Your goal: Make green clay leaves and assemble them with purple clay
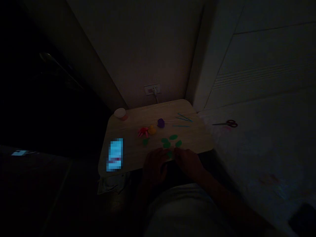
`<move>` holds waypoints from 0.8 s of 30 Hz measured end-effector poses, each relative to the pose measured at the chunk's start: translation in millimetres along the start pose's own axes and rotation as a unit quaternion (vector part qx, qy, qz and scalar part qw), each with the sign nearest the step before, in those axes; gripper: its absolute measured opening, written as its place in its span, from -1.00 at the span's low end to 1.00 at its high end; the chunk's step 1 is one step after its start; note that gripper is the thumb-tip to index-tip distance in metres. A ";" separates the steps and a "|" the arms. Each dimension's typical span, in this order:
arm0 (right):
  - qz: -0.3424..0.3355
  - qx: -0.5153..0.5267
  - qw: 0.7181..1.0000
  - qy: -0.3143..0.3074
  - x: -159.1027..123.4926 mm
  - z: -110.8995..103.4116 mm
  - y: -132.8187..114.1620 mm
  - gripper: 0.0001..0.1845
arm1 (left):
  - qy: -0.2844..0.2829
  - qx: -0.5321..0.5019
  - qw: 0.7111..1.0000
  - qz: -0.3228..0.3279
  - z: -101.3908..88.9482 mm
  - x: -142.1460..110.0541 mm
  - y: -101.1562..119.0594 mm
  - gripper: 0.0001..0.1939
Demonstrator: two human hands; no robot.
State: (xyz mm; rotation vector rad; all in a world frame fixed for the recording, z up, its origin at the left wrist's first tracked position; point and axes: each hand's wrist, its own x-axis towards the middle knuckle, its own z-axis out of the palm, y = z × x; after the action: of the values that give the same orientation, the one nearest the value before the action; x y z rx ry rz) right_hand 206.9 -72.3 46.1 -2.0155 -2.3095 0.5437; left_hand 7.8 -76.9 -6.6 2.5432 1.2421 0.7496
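Observation:
In the dim light both my hands meet at the near edge of the small wooden table [133, 153]. My left hand [155, 163] has its fingers curled against a small green piece [169, 154]. Just right of that piece, my right hand [189, 162] is closed with its fingertips pinched; what they hold is hidden. Beyond the fingers lie several flat green leaf-shaped pieces [173, 137]. Another green piece [145, 141] sits to the left, near a red and pink figure [143, 131], a yellow-orange figure [152, 130] and a purple lump [161, 123].
Thin blue sticks [181, 126] lie at the table's right. A pale tub [120, 114] stands at the back left corner, and a lit phone [115, 154] lies front left. Scissors [227, 123] rest on the white surface to the right. A wall socket [151, 89] holds a plug.

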 end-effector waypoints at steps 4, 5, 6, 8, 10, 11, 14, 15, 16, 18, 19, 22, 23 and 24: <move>-0.010 0.029 0.999 0.010 -1.1 -1.5 1.2 -0.74 | 0.001 0.002 1.000 0.004 0.7 -0.5 -0.9 -0.58; -0.009 0.032 0.999 0.009 -1.5 -1.0 1.4 -0.75 | 0.001 0.001 1.000 0.005 0.9 -0.7 -1.1 -0.58; -0.008 0.031 0.999 0.007 -1.9 -0.2 1.6 -0.74 | 0.000 -0.001 1.000 0.004 1.1 -0.8 -1.3 -0.57; -0.003 0.024 1.000 0.005 -2.3 1.9 1.6 -0.73 | -0.002 -0.005 1.000 0.000 1.6 -1.1 -1.5 -0.57; -0.001 0.024 1.000 0.007 -2.5 3.9 1.9 -0.72 | -0.003 -0.006 1.000 -0.003 2.0 -1.4 -1.7 -0.58; -0.001 0.029 1.000 0.011 -2.4 4.7 2.5 -0.73 | -0.001 -0.007 1.000 -0.004 2.2 -1.6 -1.8 -0.59; -0.008 0.075 0.997 0.026 -2.2 6.9 6.7 -0.76 | 0.013 -0.018 1.000 0.000 2.6 -2.3 -2.0 -0.61; -0.006 0.097 0.995 0.037 -2.1 7.7 8.9 -0.75 | 0.022 -0.023 1.000 0.001 2.7 -2.5 -1.9 -0.60; -0.003 0.118 0.992 0.049 -1.9 8.5 11.6 -0.73 | 0.032 -0.028 0.999 0.001 2.9 -2.8 -1.8 -0.59; 0.010 0.150 0.986 0.069 -1.3 10.2 17.5 -0.71 | 0.054 -0.037 0.998 -0.003 3.6 -3.8 -1.7 -0.56; 0.016 0.161 0.984 0.074 -0.9 10.8 20.7 -0.71 | 0.068 -0.043 0.997 -0.009 4.2 -4.3 -1.9 -0.56; 0.019 0.189 0.979 0.080 0.0 10.6 29.8 -0.71 | 0.119 -0.069 0.990 -0.033 6.7 -5.6 -3.2 -0.63; 0.019 0.198 0.976 0.084 0.1 9.9 32.5 -0.71 | 0.135 -0.073 0.987 -0.042 7.4 -5.4 -3.5 -0.67; 0.021 0.206 0.974 0.090 0.3 8.9 35.1 -0.70 | 0.144 -0.073 0.986 -0.049 8.0 -4.8 -3.6 -0.70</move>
State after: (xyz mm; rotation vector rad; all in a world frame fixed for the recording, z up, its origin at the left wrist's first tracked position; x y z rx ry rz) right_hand 238.2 -70.6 28.0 -1.8330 -1.8670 0.7353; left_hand 7.1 -78.2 -16.5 2.2981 1.3298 1.1718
